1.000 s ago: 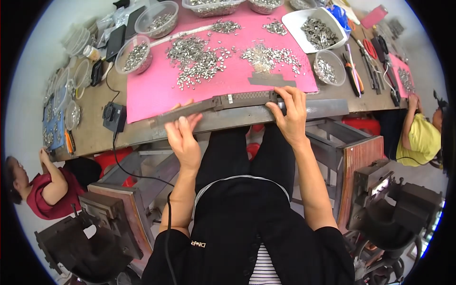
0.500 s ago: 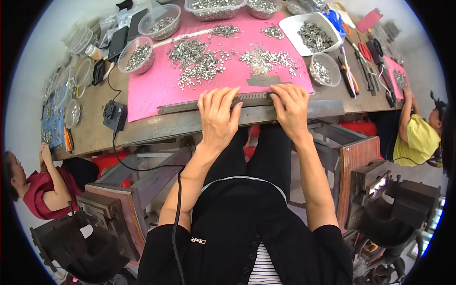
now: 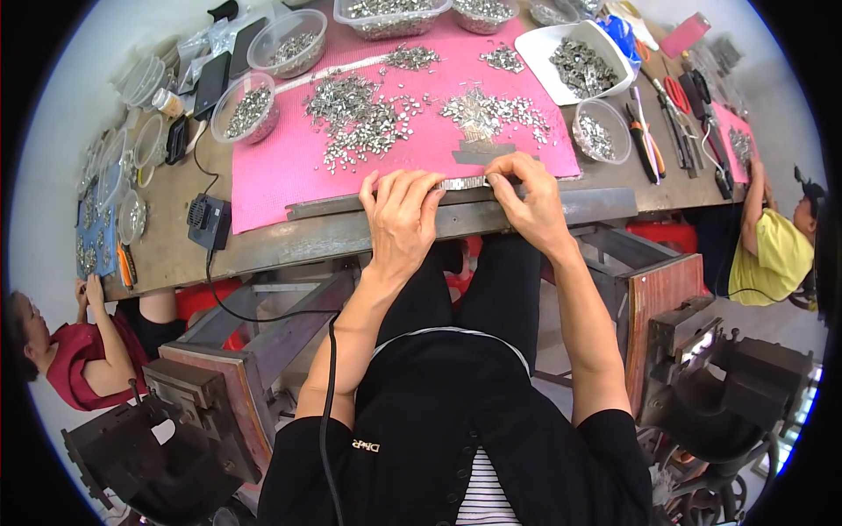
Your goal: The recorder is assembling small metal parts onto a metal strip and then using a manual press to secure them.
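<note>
A short row of small silver metal links point(image 3: 463, 183) stretches between my two hands at the table's front edge. My left hand point(image 3: 399, 213) is closed at its left end, thumb and fingers pinching. At its right end my right hand point(image 3: 533, 203) pinches with thumb and forefinger. A long dark metal bar point(image 3: 331, 207) lies along the edge under my left fingers and just below the links. Beyond my hands, loose silver pieces point(image 3: 367, 123) are heaped on a pink mat point(image 3: 272, 188). A grey flat strip point(image 3: 474, 157) lies by my right fingers.
Clear tubs point(image 3: 249, 110) and a white tray point(image 3: 535, 53) of metal pieces stand around the mat. Pliers point(image 3: 643, 145) lie at the right. A small black device point(image 3: 209, 221) with a cable sits at the left. Two people work at either side.
My right hand has shifted slightly left and up, closer to my left hand. The links now show raised off the dark bar, between my fingertips.
</note>
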`<state>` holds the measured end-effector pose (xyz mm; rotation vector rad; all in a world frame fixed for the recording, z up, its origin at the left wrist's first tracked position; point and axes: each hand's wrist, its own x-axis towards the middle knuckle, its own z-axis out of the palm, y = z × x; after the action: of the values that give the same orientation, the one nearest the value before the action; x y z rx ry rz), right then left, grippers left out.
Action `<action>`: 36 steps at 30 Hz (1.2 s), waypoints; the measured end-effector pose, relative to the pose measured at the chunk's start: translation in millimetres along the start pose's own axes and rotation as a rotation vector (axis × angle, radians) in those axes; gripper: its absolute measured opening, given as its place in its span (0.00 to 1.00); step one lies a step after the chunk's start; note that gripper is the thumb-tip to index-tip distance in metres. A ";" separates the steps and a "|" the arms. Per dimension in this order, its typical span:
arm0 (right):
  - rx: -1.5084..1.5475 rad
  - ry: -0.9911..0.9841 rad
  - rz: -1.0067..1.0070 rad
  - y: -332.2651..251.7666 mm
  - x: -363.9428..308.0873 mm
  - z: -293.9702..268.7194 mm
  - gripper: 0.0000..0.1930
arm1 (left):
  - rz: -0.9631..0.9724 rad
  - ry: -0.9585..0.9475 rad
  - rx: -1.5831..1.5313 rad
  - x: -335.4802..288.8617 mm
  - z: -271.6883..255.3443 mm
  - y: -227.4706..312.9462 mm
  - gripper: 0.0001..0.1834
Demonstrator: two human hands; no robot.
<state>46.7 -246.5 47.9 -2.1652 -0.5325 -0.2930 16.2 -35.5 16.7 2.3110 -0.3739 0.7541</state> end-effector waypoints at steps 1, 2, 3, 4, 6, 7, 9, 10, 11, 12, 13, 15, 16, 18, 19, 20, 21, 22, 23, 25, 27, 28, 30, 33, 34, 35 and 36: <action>0.000 0.001 0.001 -4.4 -0.5 -2.4 0.03 | 0.005 0.025 -0.024 1.1 -0.2 0.4 0.11; 0.201 -0.025 0.166 -10.4 -1.9 -5.7 0.02 | 0.007 0.023 -0.027 4.2 -2.3 2.6 0.11; 0.401 -0.050 0.330 -15.5 -3.2 -8.3 0.03 | -0.007 0.008 -0.105 7.4 -5.6 5.3 0.10; 0.397 -0.046 0.333 -19.5 -4.1 -10.0 0.03 | -0.021 -0.008 -0.185 11.2 -9.4 9.3 0.09; 0.861 0.019 0.416 -25.0 -4.3 -11.3 0.05 | -0.118 -0.109 -0.306 17.9 -20.9 21.3 0.09; 0.859 0.020 0.416 -20.4 -5.0 -11.7 0.05 | -0.215 -0.211 -0.426 20.3 -23.6 25.4 0.09; 1.011 -0.051 0.407 -6.4 -8.8 -13.7 0.09 | -0.205 -0.216 -0.555 20.7 -19.7 26.5 0.08; 1.014 -0.096 0.440 -2.2 -11.3 -14.9 0.14 | -0.424 -0.282 -0.787 17.4 -15.5 22.9 0.08; 1.015 -0.098 0.443 -6.5 -12.0 -14.1 0.14 | -0.651 -0.346 -1.013 16.1 -15.2 21.4 0.09; 0.920 -0.083 0.424 -14.3 -12.8 -12.2 0.14 | -0.699 -0.387 -1.071 16.2 -17.1 18.3 0.10; 0.826 -0.069 0.404 -21.8 -14.7 -8.6 0.14 | -0.704 -0.386 -1.070 14.8 -18.7 19.4 0.10; 0.847 -0.124 0.387 -32.7 -24.0 -2.1 0.22 | -0.688 -0.419 -0.982 16.0 -19.0 24.9 0.11; 0.855 -0.163 0.381 -40.8 -27.3 2.7 0.25 | -0.657 -0.424 -0.909 15.2 -19.3 29.1 0.11; 0.866 -0.185 0.349 -33.9 -30.7 11.4 0.25 | -0.637 -0.452 -1.002 11.4 -19.4 25.9 0.10; 0.922 -0.232 0.360 -30.3 -30.4 10.2 0.24 | -0.615 -0.480 -1.097 10.2 -19.9 24.0 0.10; 0.975 -0.276 0.374 -28.2 -31.6 8.5 0.24 | -0.577 -0.527 -1.090 11.9 -23.0 22.1 0.10; 1.007 -0.263 0.388 -30.3 -32.6 6.0 0.21 | -0.578 -0.532 -1.091 11.7 -24.2 19.5 0.10; 0.982 -0.229 0.403 -23.3 -36.5 8.4 0.19 | -0.568 -0.547 -1.119 11.3 -25.1 17.2 0.11; 0.958 -0.198 0.415 -17.5 -37.4 9.0 0.17 | -0.557 -0.559 -1.144 10.7 -26.0 15.0 0.11; 0.922 -0.195 0.478 -11.9 -41.7 3.5 0.14 | -0.567 -0.528 -1.109 7.6 -25.1 10.0 0.12; 0.935 -0.170 0.451 -17.7 -44.1 3.3 0.15 | -0.597 -0.483 -1.121 6.0 -23.8 3.9 0.12; 0.936 -0.170 0.452 -20.4 -43.3 4.1 0.15 | -0.616 -0.508 -1.112 5.8 -23.6 1.4 0.13; 1.022 -0.142 0.453 -24.0 -41.2 5.5 0.17 | -0.637 -0.457 -1.156 6.4 -21.1 6.7 0.14; 0.996 -0.137 0.464 -20.2 -44.3 6.9 0.18 | -0.686 -0.385 -1.216 5.3 -21.7 7.6 0.15; 0.996 -0.139 0.464 -20.3 -43.9 7.7 0.18 | -0.714 -0.368 -1.233 4.9 -22.5 6.8 0.16; 0.990 -0.126 0.462 -20.5 -44.5 8.4 0.18 | -0.715 -0.368 -1.235 4.2 -22.8 6.2 0.16; 0.983 -0.113 0.459 -20.6 -45.0 9.2 0.18 | -0.713 -0.368 -1.251 3.9 -23.0 5.5 0.17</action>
<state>-2.6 -240.2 39.3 -1.2780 -0.1528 0.3022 7.3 -24.3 35.9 1.1852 -0.0827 -0.2677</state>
